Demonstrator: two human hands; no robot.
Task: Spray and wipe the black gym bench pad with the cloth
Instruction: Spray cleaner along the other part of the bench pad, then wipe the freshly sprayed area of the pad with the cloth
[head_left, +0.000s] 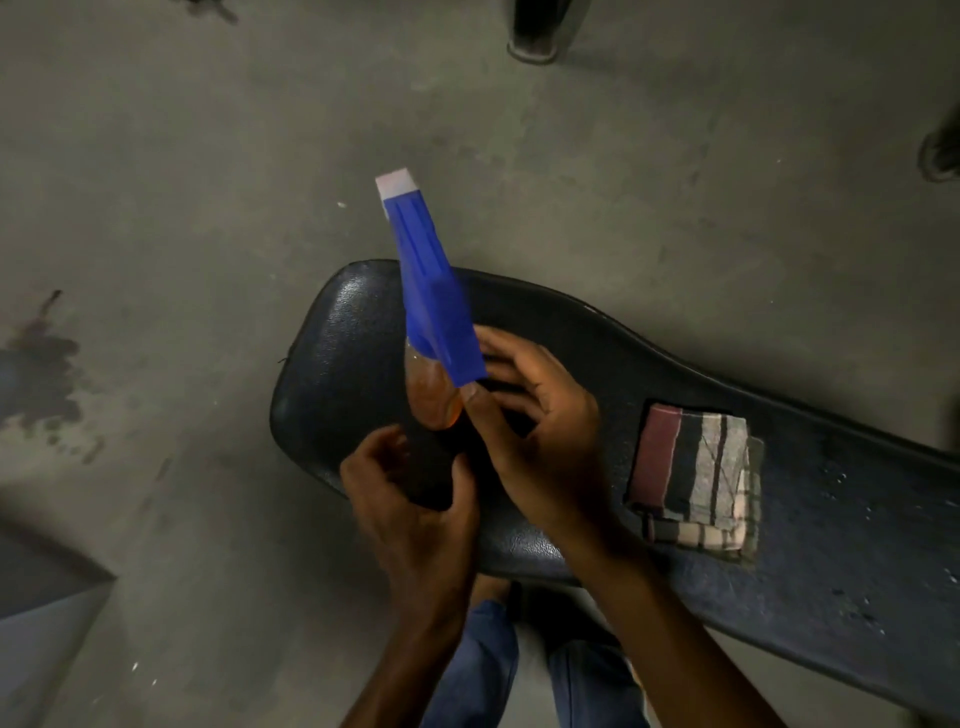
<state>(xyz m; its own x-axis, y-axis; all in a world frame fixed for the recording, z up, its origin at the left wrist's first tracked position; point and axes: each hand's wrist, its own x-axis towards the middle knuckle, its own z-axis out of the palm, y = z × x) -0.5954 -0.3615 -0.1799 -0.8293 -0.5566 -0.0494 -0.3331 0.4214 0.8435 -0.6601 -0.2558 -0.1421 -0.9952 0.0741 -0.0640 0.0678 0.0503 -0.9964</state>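
Head view, looking down: black gym bench pad (332, 374) is lying across the frame from the rounded end at centre-left toward the lower right, over a grey concrete floor (208, 156). Spray bottle (434, 312), blue trigger head with a pale nozzle tip pointing to the far left, clear body with orange liquid, is standing over the pad's rounded end. Left hand (410, 499) is wrapping narrowly around the bottle's dark lower body; right hand (540, 426) is closing on the neck just below the blue head, fingers curled at the far side where a trigger would sit, though the trigger itself is hidden. Folded striped cloth (696, 478), maroon, dark and pale bands, is resting flat on the pad to the right of the right hand, near it but apart, untouched by either hand. Small droplets (852, 488) are showing on the pad's surface further right, suggesting, as a judgement, that some spraying is done there. Rounded left end is looking dry. Wiping appears not yet begun, with the cloth folded and unheld; remaining: spraying the left end, then picking up the cloth and wiping the pad.
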